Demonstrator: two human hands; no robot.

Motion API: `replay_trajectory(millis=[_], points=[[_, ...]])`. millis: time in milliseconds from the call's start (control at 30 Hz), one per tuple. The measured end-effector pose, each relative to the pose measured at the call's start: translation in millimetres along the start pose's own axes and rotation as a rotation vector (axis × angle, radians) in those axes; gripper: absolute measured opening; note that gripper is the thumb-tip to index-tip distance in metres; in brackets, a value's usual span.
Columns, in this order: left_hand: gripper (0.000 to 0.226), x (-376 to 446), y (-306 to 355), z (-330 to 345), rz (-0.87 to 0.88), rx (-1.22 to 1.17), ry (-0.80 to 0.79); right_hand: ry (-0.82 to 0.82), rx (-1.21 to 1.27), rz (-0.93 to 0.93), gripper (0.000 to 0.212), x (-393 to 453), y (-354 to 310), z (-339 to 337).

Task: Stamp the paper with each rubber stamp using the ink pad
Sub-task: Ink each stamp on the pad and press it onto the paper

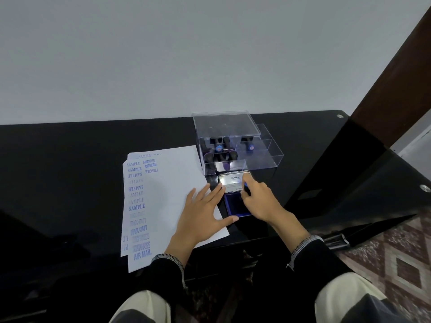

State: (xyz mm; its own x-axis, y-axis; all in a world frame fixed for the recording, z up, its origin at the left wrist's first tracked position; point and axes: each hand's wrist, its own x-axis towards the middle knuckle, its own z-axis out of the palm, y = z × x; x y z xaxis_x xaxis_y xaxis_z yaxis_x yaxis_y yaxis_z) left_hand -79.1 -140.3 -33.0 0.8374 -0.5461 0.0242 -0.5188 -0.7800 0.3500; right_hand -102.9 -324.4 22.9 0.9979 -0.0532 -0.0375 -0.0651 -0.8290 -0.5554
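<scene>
White paper (168,183) lies on the black table, with blue prints such as SAMPLE, FAX OUT and AIR MAIL down its left side. To its right sits the ink pad (233,205), open, its blue pad showing. Its silver lid (231,181) stands tilted up at the far side. My left hand (200,213) lies flat on the paper's right edge with fingers spread, the fingertips reaching the lid's left corner. My right hand (261,201) pinches the lid's right edge between thumb and index finger. The rubber stamps (219,149) sit in a clear box (256,159) behind the pad.
The black table (70,159) stands against a plain pale wall. A second sheet pokes out under the paper at the left. A dark wooden post (391,94) rises at the right, and patterned floor (396,252) shows beyond the table's right edge.
</scene>
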Motion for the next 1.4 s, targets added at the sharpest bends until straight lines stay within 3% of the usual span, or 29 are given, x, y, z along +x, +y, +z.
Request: replay_trajectory(millis=[200,333,667,833,1200,1400], points=[[0.094,-1,1,1,-0.002,-0.003,0.001,0.219,-0.077,-0.106,0.014,-23,12,24],[0.095,-1,0,1,-0.001,0.006,0.008,0.249,-0.081,-0.102,0.016,-27,13,28],[0.094,0,-1,2,0.005,0.007,0.010,-0.065,-0.016,0.032,0.012,7,-1,-5],[0.094,1,-1,2,0.005,0.017,0.007,-0.127,-0.043,0.058,0.016,16,-5,-9],[0.093,-2,1,0,0.002,0.001,0.012,0.179,-0.086,-0.117,0.017,-24,9,17],[0.093,-1,1,-1,-0.003,0.017,0.017,0.178,-0.070,-0.100,0.018,-25,10,17]])
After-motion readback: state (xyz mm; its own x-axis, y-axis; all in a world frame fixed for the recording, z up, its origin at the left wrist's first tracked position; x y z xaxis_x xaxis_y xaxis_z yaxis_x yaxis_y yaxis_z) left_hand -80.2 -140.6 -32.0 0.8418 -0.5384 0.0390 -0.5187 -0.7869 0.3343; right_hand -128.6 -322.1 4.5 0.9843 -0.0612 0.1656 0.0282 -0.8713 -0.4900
